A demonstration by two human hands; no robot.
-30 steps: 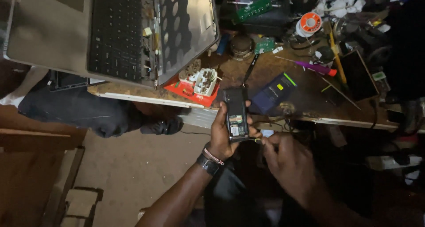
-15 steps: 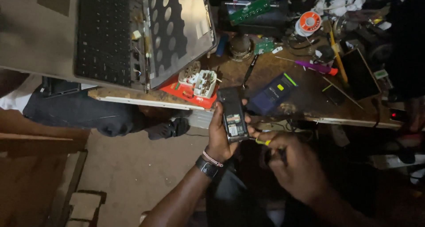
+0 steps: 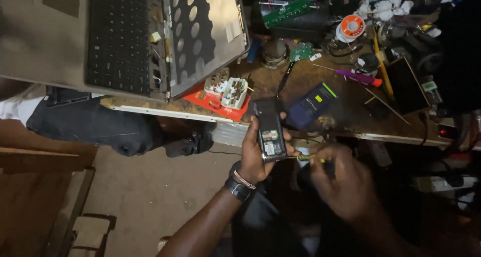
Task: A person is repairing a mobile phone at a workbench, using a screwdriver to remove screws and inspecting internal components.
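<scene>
Mid-frame, back cover already off the small phone [image 3: 269,131] clasped in left hand [image 3: 255,157], right hand [image 3: 340,182] closed around yellow-handled screwdriver [image 3: 306,158] at its lower edge, inner screws seemingly not yet out.

Open-backed phone [image 3: 269,131] in left hand [image 3: 254,157], screwdriver [image 3: 306,158] in right hand [image 3: 340,182]

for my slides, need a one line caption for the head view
Left hand holds an opened phone while the right hand works a screwdriver beside a cluttered bench.
</scene>
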